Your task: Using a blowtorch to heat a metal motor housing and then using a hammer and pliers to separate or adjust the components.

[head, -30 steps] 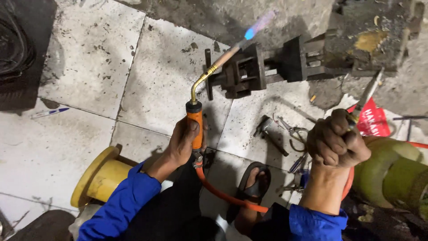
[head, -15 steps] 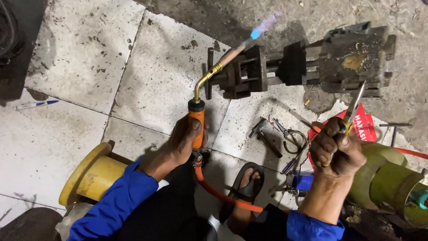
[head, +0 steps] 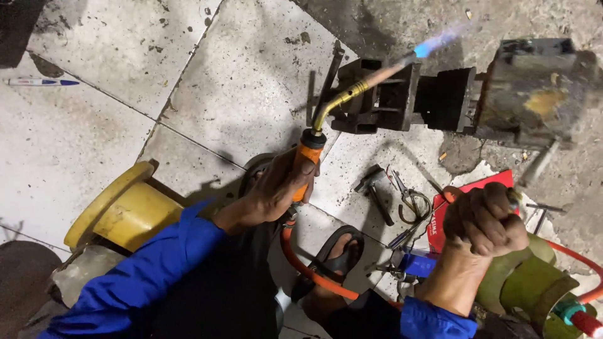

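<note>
Lit gas torch held over a tiled floor, seen from above.

The left hand (head: 276, 188) grips the orange handle of the torch (head: 326, 113), whose brass neck rises up and right to a blue flame above the dark metal vise (head: 408, 97). An orange hose (head: 308, 267) runs from the handle past the sandalled foot (head: 333, 257). The right hand (head: 493, 220), well apart to the right, is closed in a fist around a thin rod (head: 534, 169), above the green cylinder (head: 521, 282). Compared with half a second earlier, the right hand sits lower and the rod appears blurred.
</note>
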